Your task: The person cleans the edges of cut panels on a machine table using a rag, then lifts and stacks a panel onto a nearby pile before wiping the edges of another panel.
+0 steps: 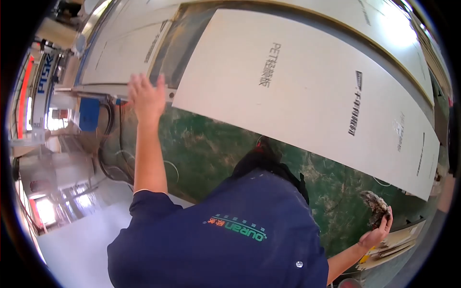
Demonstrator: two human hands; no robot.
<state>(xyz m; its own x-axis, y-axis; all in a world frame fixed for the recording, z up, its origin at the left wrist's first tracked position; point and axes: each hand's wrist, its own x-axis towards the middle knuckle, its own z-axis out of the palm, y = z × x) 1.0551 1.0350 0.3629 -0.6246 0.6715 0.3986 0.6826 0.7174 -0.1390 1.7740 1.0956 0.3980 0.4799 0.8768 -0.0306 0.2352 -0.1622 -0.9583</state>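
A large white board point(307, 91) with dark printed lettering lies across the work surface in front of me. My left hand point(147, 96) is raised near the board's left corner, fingers spread and slightly blurred, with nothing in it. Low on the right, my right hand point(379, 231) grips a crumpled, dirty grey-and-brown rag point(375, 206). The rag hangs beside the board's near right edge, apart from it.
More white panels lie at the upper left point(127, 48) and beyond the board. A blue box point(89, 114) and cables stand at left above the green floor point(206, 149). Stacked strips point(396, 245) are at lower right, a pale sheet point(91, 225) at lower left.
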